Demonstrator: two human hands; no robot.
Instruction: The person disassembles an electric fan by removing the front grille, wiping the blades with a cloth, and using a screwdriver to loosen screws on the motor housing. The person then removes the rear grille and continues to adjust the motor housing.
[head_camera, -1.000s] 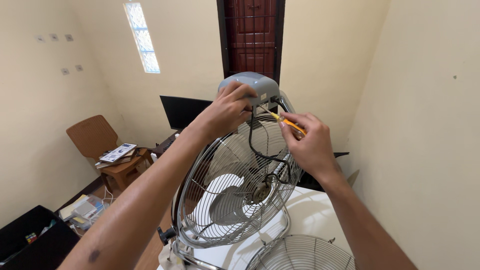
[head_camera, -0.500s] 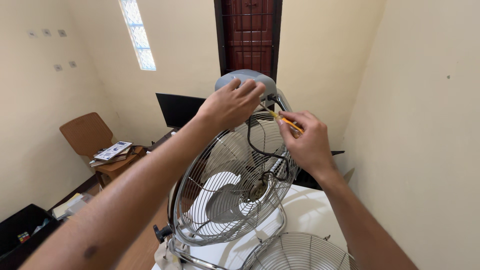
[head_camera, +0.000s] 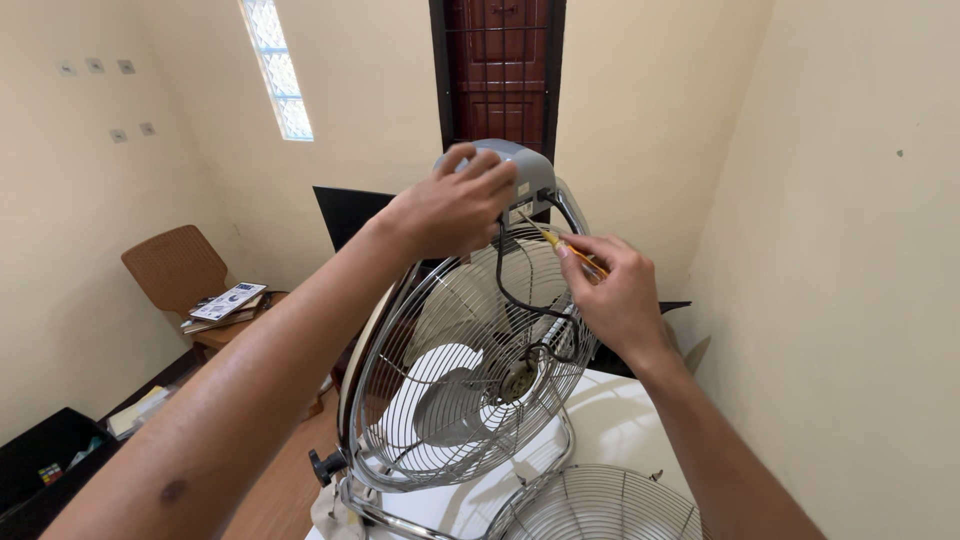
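A metal floor fan (head_camera: 470, 380) stands tilted on a white table (head_camera: 620, 420), its wire grille facing me. On top of the fan sits a grey control box (head_camera: 528, 172). My left hand (head_camera: 450, 205) grips that box from the left. My right hand (head_camera: 610, 290) holds a yellow-handled screwdriver (head_camera: 575, 252) whose tip points at the underside of the box. A black cable (head_camera: 520, 300) runs from the box down to the motor hub.
A loose wire fan guard (head_camera: 600, 505) lies on the table in front. A black monitor (head_camera: 345, 210) stands behind the fan. At left are a brown chair (head_camera: 175, 265), a small wooden table with papers (head_camera: 235, 310) and a black box (head_camera: 50, 460) on the floor.
My left hand has shifted slightly on top of the grey box. My right hand with the screwdriver has dropped a little. The view has barely moved.
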